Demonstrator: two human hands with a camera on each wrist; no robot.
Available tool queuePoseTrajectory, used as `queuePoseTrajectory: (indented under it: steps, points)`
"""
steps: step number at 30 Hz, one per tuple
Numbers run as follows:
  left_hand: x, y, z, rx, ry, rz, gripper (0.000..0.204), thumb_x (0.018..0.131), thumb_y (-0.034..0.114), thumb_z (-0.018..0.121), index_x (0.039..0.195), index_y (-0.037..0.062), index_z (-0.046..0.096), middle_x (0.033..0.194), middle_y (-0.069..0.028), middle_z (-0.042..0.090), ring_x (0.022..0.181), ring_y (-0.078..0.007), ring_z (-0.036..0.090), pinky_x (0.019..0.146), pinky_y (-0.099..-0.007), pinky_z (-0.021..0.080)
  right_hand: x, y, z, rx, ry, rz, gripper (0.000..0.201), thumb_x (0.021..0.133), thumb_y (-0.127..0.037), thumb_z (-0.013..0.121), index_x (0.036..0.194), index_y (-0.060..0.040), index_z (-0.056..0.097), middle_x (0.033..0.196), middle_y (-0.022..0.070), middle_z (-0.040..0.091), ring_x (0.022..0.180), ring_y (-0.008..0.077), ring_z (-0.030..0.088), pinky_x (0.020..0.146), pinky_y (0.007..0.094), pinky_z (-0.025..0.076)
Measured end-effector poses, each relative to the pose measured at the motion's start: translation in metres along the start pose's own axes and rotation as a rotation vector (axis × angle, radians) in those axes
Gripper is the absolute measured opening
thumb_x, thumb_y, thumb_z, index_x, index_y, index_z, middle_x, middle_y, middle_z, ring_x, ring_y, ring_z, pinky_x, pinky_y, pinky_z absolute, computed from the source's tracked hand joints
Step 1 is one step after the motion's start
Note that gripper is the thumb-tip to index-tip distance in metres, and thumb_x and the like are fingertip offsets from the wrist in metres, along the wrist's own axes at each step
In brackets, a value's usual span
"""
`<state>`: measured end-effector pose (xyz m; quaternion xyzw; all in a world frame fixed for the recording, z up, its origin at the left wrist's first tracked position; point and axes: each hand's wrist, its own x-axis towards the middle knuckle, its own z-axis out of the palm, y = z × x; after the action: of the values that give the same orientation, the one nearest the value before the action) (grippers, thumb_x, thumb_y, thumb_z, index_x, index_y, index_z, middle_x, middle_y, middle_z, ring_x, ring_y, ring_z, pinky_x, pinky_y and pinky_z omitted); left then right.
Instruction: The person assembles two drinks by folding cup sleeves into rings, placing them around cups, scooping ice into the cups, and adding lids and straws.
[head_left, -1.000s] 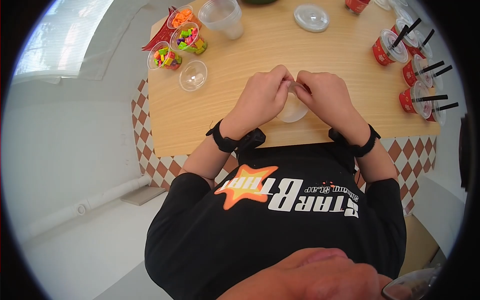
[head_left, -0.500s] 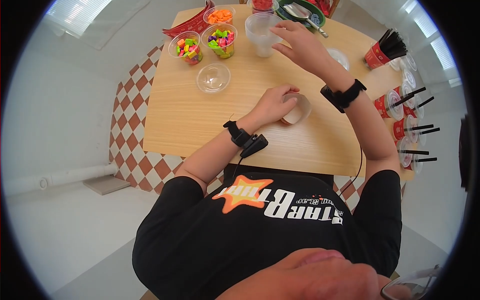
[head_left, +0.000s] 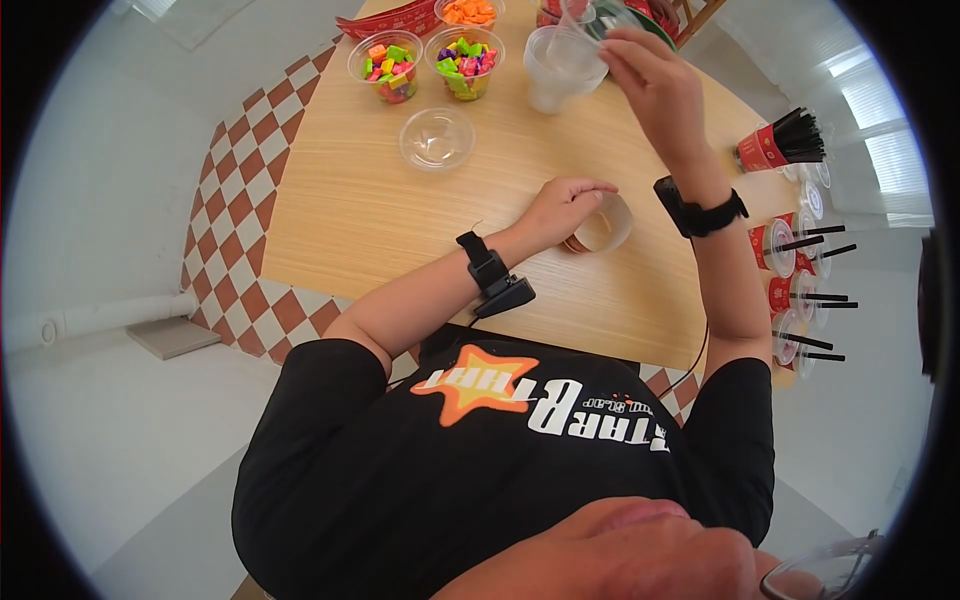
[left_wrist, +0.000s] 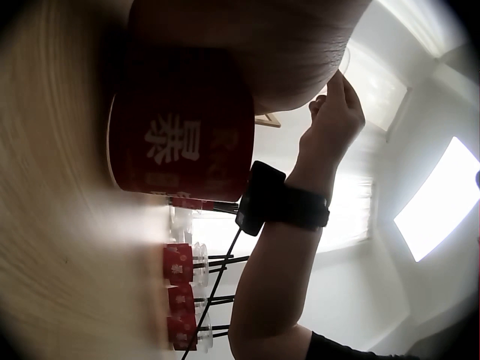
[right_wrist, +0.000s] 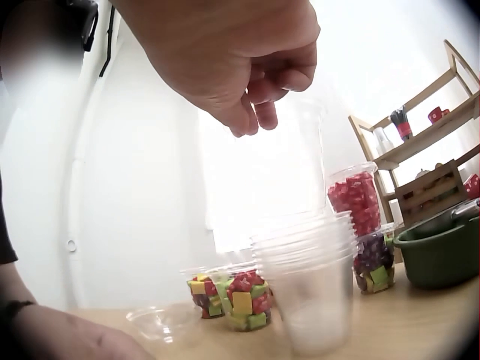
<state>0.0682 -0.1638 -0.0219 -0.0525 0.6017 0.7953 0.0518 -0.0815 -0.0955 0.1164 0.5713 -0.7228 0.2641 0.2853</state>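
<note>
My left hand holds a red paper cup sleeve upright on the table, thumb at its rim. White characters mark the outside of the sleeve in the left wrist view; its inside is pale. Raised over the far side, my right hand pinches the rim of a clear plastic cup. Just below that cup is a stack of clear plastic cups. From the right wrist, my right hand appears above the stack, the held cup showing only faintly against the bright background.
Clear cups of colourful wrapped pieces stand at the far left, near a clear domed lid. Flat red sleeves lie behind them. On the right are a holder of black straws and several lidded red cups. A green basin stands behind.
My right hand has left the sleeve, reached the cup stack and lifted a clear cup from it. My left hand stays at the sleeve, which now stands as an open ring.
</note>
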Motion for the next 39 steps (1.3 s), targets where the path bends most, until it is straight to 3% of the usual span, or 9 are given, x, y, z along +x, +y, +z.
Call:
queuePoseTrajectory:
  steps: [5,14,19,23,25,30,33,35,39]
  points:
    - [0.007,-0.005,-0.003,-0.09,0.046,0.129,0.05,0.105,0.037,0.04,0.131,-0.0017,0.058,0.119,-0.0123,0.066,0.106,-0.0159,0.063,0.093,-0.0309,0.052,-0.034,-0.03,-0.073,0.222,0.072,0.209,0.01,0.083,-0.003,0.075,0.091,-0.0023,0.07,0.082,0.0066,0.07,0.058,0.0137,0.058,0.053,0.0248,0.046]
    - [0.008,-0.004,0.0,-0.368,0.01,0.134,0.103,0.093,0.076,0.005,0.135,-0.0059,0.051,0.127,-0.0176,0.062,0.122,-0.0232,0.057,0.109,-0.0364,0.04,-0.124,-0.065,-0.078,0.26,-0.211,0.149,0.018,0.076,-0.003,0.078,0.091,-0.0052,0.069,0.09,0.0076,0.072,0.068,0.0207,0.066,0.061,0.03,0.052]
    - [0.01,-0.009,-0.004,-0.306,-0.028,0.291,0.071,0.103,0.052,0.026,0.127,-0.0073,0.056,0.12,-0.0162,0.065,0.114,-0.0219,0.059,0.105,-0.0344,0.041,-0.145,-0.058,-0.054,0.242,-0.507,0.083,0.028,0.078,-0.012,0.079,0.104,-0.0061,0.07,0.102,0.0078,0.071,0.079,0.0266,0.063,0.069,0.0335,0.052]
    - [0.01,-0.007,-0.007,-0.172,-0.029,0.363,0.05,0.098,0.027,0.034,0.119,-0.0082,0.062,0.121,-0.0171,0.066,0.116,-0.0229,0.06,0.106,-0.0351,0.042,-0.119,-0.049,-0.069,0.354,-0.458,0.117,0.032,0.081,-0.016,0.077,0.11,-0.0048,0.069,0.108,0.0109,0.069,0.081,0.0265,0.062,0.074,0.0337,0.051]
    - [0.01,-0.006,-0.006,-0.18,-0.02,0.374,0.049,0.096,0.026,0.036,0.117,-0.0099,0.063,0.118,-0.0177,0.067,0.115,-0.0229,0.059,0.106,-0.0346,0.041,-0.103,-0.027,-0.07,0.3,-0.267,0.44,0.036,0.085,-0.026,0.075,0.112,-0.0044,0.068,0.107,0.0142,0.068,0.088,0.0318,0.064,0.076,0.0368,0.053]
    - [0.008,-0.005,-0.005,-0.188,-0.012,0.406,0.049,0.095,0.024,0.037,0.117,-0.0122,0.062,0.117,-0.0187,0.067,0.115,-0.0238,0.059,0.108,-0.0343,0.038,-0.068,0.078,-0.014,-0.159,-0.106,0.254,0.046,0.092,-0.033,0.066,0.125,-0.0028,0.058,0.115,0.0208,0.065,0.096,0.0363,0.065,0.081,0.0468,0.052]
    - [0.008,-0.005,-0.006,-0.169,-0.01,0.432,0.049,0.095,0.024,0.037,0.117,-0.0116,0.062,0.118,-0.0187,0.067,0.116,-0.0243,0.058,0.108,-0.0347,0.038,-0.044,0.098,0.019,-0.453,-0.252,0.342,0.044,0.095,-0.034,0.059,0.127,-0.0027,0.055,0.114,0.0226,0.065,0.099,0.041,0.064,0.085,0.049,0.051]
    - [0.008,-0.007,-0.006,-0.148,-0.03,0.428,0.049,0.096,0.025,0.037,0.117,-0.0106,0.062,0.118,-0.0184,0.067,0.117,-0.0243,0.058,0.109,-0.0351,0.037,-0.028,0.103,0.037,-0.501,-0.563,0.641,0.038,0.096,-0.028,0.054,0.124,-0.0024,0.056,0.113,0.0224,0.065,0.101,0.0419,0.064,0.085,0.0491,0.052]
    - [0.008,-0.007,-0.006,-0.151,-0.033,0.433,0.049,0.097,0.026,0.037,0.118,-0.01,0.062,0.118,-0.018,0.067,0.117,-0.0244,0.058,0.109,-0.0352,0.037,-0.037,0.147,0.053,-0.406,-0.581,0.617,0.03,0.095,-0.019,0.051,0.12,-0.005,0.059,0.111,0.0178,0.067,0.101,0.0396,0.066,0.083,0.0523,0.052]
